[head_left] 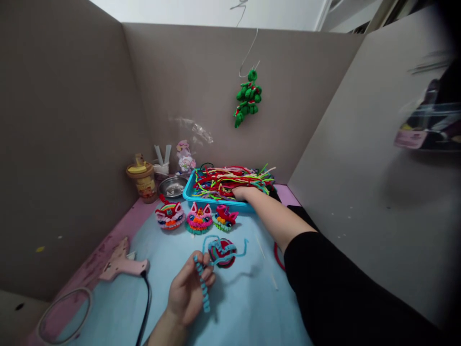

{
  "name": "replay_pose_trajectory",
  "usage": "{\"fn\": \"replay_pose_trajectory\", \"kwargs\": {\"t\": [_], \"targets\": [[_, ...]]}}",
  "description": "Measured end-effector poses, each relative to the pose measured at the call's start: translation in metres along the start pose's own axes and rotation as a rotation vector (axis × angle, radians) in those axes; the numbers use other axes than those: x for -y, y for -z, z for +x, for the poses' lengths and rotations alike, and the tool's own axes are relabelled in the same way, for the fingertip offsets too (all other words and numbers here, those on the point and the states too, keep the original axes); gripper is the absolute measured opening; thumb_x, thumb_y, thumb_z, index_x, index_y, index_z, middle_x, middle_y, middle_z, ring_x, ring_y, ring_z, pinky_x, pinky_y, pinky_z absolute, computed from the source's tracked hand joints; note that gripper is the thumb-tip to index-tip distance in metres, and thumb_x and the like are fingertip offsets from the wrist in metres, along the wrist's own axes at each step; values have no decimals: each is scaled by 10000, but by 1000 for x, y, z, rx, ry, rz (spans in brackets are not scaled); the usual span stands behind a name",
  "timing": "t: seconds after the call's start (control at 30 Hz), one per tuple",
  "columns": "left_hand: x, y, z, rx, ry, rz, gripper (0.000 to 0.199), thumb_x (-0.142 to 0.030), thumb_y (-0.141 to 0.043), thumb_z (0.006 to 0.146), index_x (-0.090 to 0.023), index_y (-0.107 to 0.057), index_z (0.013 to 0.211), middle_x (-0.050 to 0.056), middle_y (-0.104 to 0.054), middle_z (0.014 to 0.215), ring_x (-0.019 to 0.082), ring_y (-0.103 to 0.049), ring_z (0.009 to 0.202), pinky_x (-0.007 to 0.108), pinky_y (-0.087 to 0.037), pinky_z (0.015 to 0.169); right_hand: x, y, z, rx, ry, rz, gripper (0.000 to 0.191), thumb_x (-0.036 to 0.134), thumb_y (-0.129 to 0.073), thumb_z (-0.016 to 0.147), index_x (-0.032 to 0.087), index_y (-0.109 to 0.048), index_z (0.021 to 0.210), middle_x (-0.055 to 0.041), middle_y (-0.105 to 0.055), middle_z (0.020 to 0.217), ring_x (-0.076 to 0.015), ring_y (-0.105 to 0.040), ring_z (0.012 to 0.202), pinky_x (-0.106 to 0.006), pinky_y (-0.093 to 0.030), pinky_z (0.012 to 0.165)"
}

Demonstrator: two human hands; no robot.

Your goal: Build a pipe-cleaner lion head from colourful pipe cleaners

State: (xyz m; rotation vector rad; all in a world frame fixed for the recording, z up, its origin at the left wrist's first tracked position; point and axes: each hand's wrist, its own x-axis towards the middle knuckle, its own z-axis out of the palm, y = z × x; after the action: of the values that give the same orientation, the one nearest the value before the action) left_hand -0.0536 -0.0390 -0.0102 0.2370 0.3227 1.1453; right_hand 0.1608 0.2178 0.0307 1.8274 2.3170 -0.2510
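My left hand (190,288) has its fingers curled round a light blue coiled pipe cleaner (202,288). Its fingertips are close to a round striped piece (223,253) in red and blue, with light blue strands sticking out on both sides. My right hand (243,193) reaches into the blue tray (223,204) at the back, among many coloured pipe cleaners (230,179); its fingertips are hidden among them. Three finished lion-like heads stand in front of the tray: a red and pink one (170,215), a pink one (199,218) and a smaller red one (225,217).
A pink glue gun (124,262) with a black cord lies at the left. Behind it are a lidded cup (143,178) and a metal bowl (173,186). Grey partitions enclose the table. A green ornament (248,98) hangs at the back, a bag (428,125) at the right.
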Motion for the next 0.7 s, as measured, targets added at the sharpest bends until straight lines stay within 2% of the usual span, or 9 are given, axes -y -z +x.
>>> {"fn": "replay_pose_trajectory", "kwargs": {"t": [0.1, 0.17, 0.23, 0.33, 0.4, 0.5, 0.57, 0.6, 0.7], "targets": [[-2, -1, -1, 30, -21, 7, 120, -220, -657, 740, -160, -553, 733, 10, -475, 772, 71, -396, 561, 230, -345, 540, -17, 17, -6, 62, 78, 53, 532, 206, -706, 647, 200, -618, 1172, -69, -656, 1146, -197, -634, 950, -260, -473, 831], [-2, -2, -2, 58, -29, 22, 130, -221, -654, 732, -161, -539, 721, 11, -469, 765, 71, -393, 555, 232, -344, 537, -23, 30, -16, 44, 169, 133, 563, 132, -688, 636, 226, -610, 1186, -39, -658, 1147, -186, -628, 951, -258, -464, 841], [-2, -3, -3, 99, -29, 52, 151, -231, -658, 718, -160, -525, 706, 9, -461, 752, 68, -383, 541, 233, -340, 531, -24, 41, -34, -44, 212, 225, 485, 105, -650, 669, 237, -646, 1136, -20, -660, 1142, -191, -610, 992, -268, -444, 878], [-2, -5, -4, 159, -31, 107, 195, -251, -670, 695, -157, -501, 674, 1, -442, 718, 62, -366, 522, 231, -330, 520, -11, 44, -83, -254, 264, 447, 322, 129, -564, 766, 207, -684, 1054, -25, -657, 1138, -185, -581, 1041, -287, -423, 917], [-1, -6, -5, 196, -35, 148, 216, -262, -676, 685, -156, -490, 659, -5, -432, 696, 59, -349, 506, 228, -315, 506, 7, 32, -123, -295, 382, 686, 288, 226, -504, 841, 184, -661, 1079, -38, -665, 1097, -169, -596, 999, -296, -445, 883], [1, -10, -7, 266, -26, 231, 249, -275, -685, 669, -154, -471, 629, -10, -419, 665, 57, -327, 488, 227, -295, 488, 41, -5, -179, -134, 514, 1046, 358, 314, -559, 816, 187, -590, 1149, -46, -654, 1089, -144, -614, 914, -269, -480, 784], [4, -14, -11, 301, -5, 289, 255, -292, -689, 674, -152, -480, 631, -12, -417, 658, 58, -333, 489, 226, -296, 490, 59, -33, -207, 21, 452, 1278, 393, 371, -586, 796, 175, -563, 1136, -30, -675, 901, -122, -615, 727, -246, -485, 648], [5, -16, -14, 311, 8, 323, 253, -303, -688, 682, -151, -491, 639, -11, -422, 662, 58, -339, 491, 226, -298, 491, 65, -46, -218, 58, 399, 1391, 375, 412, -596, 784, 157, -581, 1059, -7, -652, 759, -108, -585, 624, -232, -469, 587], [6, -20, -27, 314, 62, 430, 230, -316, -691, 702, -144, -539, 699, -9, -439, 669, 58, -356, 500, 215, -295, 489, 70, -71, -245, -19, 251, 1655, 368, 494, -629, 730, 146, -585, 840, 55, -516, 542, -69, -458, 460, -198, -387, 481]]}}
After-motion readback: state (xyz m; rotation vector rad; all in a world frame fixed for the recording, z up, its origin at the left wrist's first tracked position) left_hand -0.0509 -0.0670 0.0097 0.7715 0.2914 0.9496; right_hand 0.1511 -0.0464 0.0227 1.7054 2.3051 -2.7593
